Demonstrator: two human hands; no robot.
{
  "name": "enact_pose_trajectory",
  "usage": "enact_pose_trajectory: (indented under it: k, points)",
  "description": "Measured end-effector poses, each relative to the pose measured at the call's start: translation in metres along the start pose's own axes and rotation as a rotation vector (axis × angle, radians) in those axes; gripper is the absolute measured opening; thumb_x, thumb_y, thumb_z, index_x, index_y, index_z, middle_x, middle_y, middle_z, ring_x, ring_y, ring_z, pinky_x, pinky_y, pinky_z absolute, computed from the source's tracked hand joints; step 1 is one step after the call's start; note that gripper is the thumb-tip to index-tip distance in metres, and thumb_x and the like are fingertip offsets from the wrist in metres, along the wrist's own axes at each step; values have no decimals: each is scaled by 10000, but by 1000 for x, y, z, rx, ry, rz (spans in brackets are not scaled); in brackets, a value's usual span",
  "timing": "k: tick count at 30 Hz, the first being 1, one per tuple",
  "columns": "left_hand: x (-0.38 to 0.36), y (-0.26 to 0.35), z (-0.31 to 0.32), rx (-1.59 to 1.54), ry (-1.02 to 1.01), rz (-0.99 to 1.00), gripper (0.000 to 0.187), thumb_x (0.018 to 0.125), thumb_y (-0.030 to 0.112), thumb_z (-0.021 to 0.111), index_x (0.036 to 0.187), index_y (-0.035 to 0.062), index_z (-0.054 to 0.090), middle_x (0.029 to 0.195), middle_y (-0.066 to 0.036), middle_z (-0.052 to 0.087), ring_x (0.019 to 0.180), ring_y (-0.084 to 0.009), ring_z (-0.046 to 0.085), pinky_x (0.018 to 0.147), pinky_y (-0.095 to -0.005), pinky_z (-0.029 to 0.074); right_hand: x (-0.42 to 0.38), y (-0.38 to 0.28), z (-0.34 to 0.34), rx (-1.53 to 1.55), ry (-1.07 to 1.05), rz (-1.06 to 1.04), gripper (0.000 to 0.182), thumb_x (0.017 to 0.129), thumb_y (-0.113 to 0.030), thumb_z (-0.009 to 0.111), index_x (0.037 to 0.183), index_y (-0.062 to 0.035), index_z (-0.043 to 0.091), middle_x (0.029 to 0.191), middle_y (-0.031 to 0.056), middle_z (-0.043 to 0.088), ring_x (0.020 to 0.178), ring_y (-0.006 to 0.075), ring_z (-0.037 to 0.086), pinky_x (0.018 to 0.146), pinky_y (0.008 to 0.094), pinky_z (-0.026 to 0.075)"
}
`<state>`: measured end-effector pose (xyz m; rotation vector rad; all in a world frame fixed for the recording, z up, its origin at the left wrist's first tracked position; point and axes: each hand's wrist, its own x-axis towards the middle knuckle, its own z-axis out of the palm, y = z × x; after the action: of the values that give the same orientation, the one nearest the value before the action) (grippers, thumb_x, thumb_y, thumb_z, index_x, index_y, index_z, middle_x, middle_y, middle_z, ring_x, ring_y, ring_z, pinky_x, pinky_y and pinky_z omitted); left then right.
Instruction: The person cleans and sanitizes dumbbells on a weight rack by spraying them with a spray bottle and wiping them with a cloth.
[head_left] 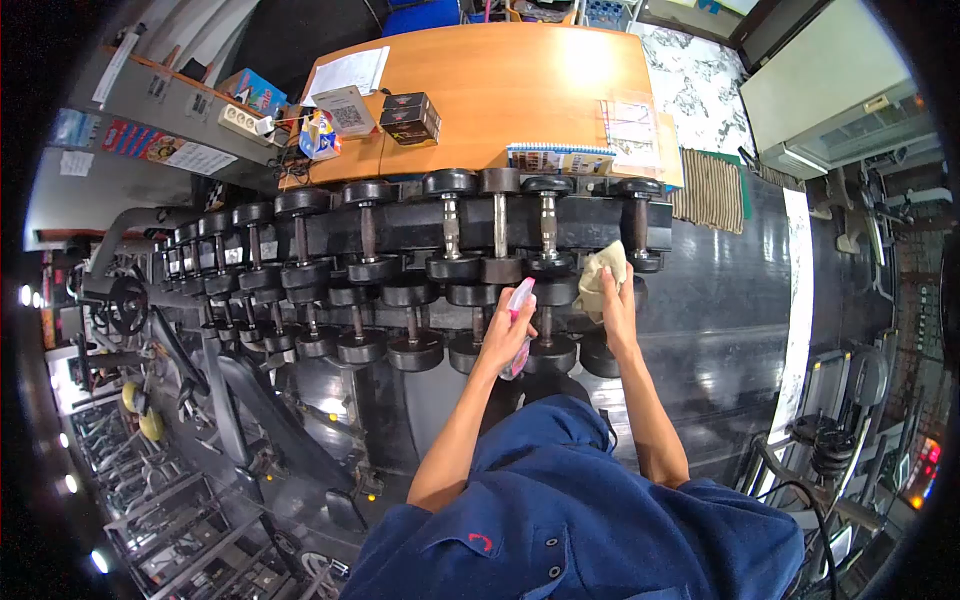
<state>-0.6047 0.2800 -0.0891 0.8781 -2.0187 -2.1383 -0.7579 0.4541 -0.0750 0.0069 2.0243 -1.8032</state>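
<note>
My left hand (pixel 503 335) is closed around a spray bottle (pixel 521 294) with a pink and white top, its body partly hidden by the fingers. In my right hand (pixel 618 300) is a bunched beige cloth (pixel 599 280), held above the front row of weights. Black dumbbells stand in two rows in front of me. Between and beyond my hands is a dumbbell with a shiny metal handle (pixel 548 226). A dumbbell with a dark handle (pixel 641 222) lies to the right of the cloth, at the end of the back row.
Behind the rack (pixel 408 229) stands an orange wooden desk (pixel 500 80) with a black box (pixel 410 118), a QR code sign (pixel 345 110) and a desk calendar (pixel 562 158). Gym machines fill the left side. A striped mat (pixel 707 190) lies on the floor at right.
</note>
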Motion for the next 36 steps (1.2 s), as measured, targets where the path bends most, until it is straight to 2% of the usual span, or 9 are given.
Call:
enact_pose_trajectory:
  k: [2, 7, 19, 23, 25, 28, 31, 33, 36]
  points:
    - [-16, 0, -12, -9, 19, 2, 420, 1183, 419, 568, 1341, 30, 571, 1023, -71, 638, 662, -143, 672, 644, -322, 573, -7, -20, 23, -110, -35, -38, 542, 1136, -392, 636, 1558, -74, 517, 1413, 188, 678, 1364, 261, 619, 1136, 404, 477]
    - [-51, -17, -38, -23, 76, -88, 455, 1191, 424, 547, 1400, 20, 563, 1074, -77, 647, 688, -139, 676, 674, -306, 570, 13, 53, 97, -433, 82, -186, 1230, 847, -586, 905, 1772, -123, 239, 1707, 508, 50, 1569, 719, 185, 1276, 675, 287]
    - [-93, -28, -65, -59, 168, -63, 431, 1192, 419, 547, 1318, 9, 585, 1067, -87, 651, 736, -138, 680, 680, -313, 587, 16, 81, 149, -358, 339, -154, 979, 926, -231, 840, 1709, -1, 300, 1681, 515, 154, 1603, 646, 198, 1283, 591, 321]
    - [-99, -30, -74, -88, 178, -36, 453, 1188, 424, 556, 1343, -1, 577, 1075, -93, 651, 745, -147, 680, 684, -312, 590, 12, 93, 151, -351, 459, -179, 838, 922, -147, 748, 1667, 49, 416, 1621, 453, 430, 1501, 570, 485, 1244, 523, 406]
    - [-103, -32, -79, -91, 170, -37, 464, 1187, 429, 555, 1359, -2, 574, 1078, -97, 653, 745, -149, 683, 686, -313, 590, -8, 63, 139, -283, 551, -72, 655, 900, -132, 731, 1511, 72, 609, 1294, 308, 764, 1235, 442, 743, 1097, 482, 549]
    - [-105, -34, -85, -88, 173, -23, 472, 1186, 436, 555, 1374, 3, 573, 1073, -97, 657, 729, -152, 686, 685, -312, 587, 10, 70, 97, 245, 561, 308, 395, 954, -30, 643, 1339, 15, 719, 1259, 191, 789, 1128, 285, 781, 918, 452, 655]
    - [-107, -44, -87, -82, 173, -38, 447, 1183, 423, 571, 1375, 20, 577, 1048, -86, 663, 683, -148, 682, 667, -304, 575, 32, 117, 44, 1077, 264, 558, 296, 1097, -207, 500, 1239, -33, 692, 1248, 178, 752, 1117, 385, 774, 989, 559, 668]
    - [-107, -43, -86, -87, 168, -32, 430, 1182, 414, 577, 1366, 26, 581, 1037, -79, 664, 670, -142, 677, 660, -302, 570, 28, 102, 42, 1189, 140, 718, 428, 1090, -329, 462, 1382, -66, 632, 1426, 223, 680, 1346, 468, 657, 1164, 703, 514]
    - [-110, -39, -79, -89, 162, -16, 428, 1183, 412, 576, 1347, 17, 586, 1032, -71, 656, 678, -137, 677, 655, -305, 569, 22, 69, 96, 1231, 86, 582, 805, 1009, -692, 611, 1612, -172, 495, 1689, 218, 458, 1620, 497, 327, 1291, 810, -16]
